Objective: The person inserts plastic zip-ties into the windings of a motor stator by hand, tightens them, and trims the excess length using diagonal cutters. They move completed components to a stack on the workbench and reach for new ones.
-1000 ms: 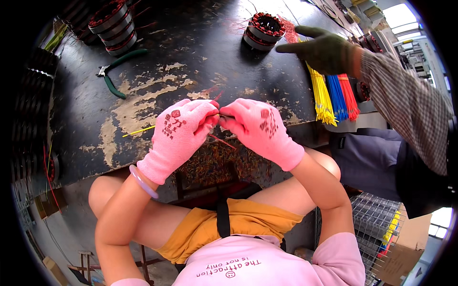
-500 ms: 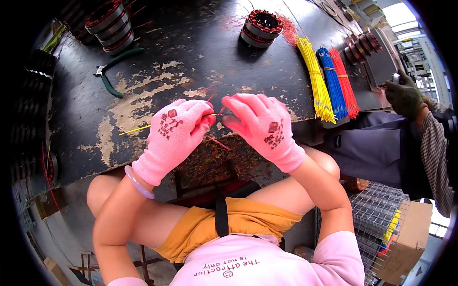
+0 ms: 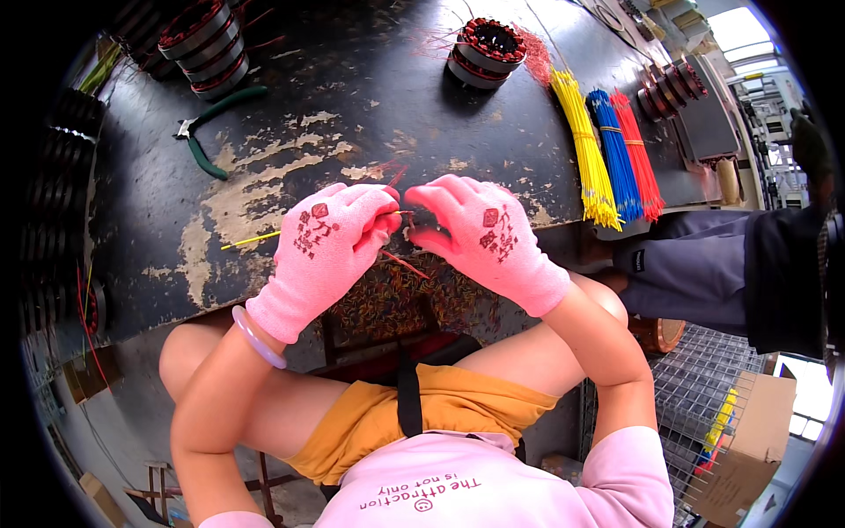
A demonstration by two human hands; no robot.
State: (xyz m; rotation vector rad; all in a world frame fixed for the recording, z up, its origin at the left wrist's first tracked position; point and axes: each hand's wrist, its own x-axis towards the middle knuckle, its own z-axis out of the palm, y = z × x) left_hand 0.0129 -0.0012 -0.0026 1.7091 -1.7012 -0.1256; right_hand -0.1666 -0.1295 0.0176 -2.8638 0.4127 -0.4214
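Left grip: left hand [image 3: 334, 238], in pink glove, is closed on one yellow wire [image 3: 253, 239], which sticks out to the left, over the table; red wire ends [image 3: 405, 264] show below the fingers.
Right grip: right hand [image 3: 484, 233], in pink glove, has thumb and fingers parted just beside the wire tip, no more pinched together as one second ago.
Stack of ring parts: one [image 3: 207, 53], at upper left.
Pliers: one pair [image 3: 202, 155], green handles spread.
Table edge: near edge [image 3: 202, 312] passes under both hands; worn top stretches from them to the single ring part.
Single ring part: one [image 3: 482, 66], with red windings, at top middle.
Bundles: three side by side, yellow [image 3: 585, 145], blue [image 3: 614, 145], red [image 3: 635, 145].
Co-worker: dark glove [image 3: 810, 145] is now at the right rim; one second ago it reaches over the bundles.
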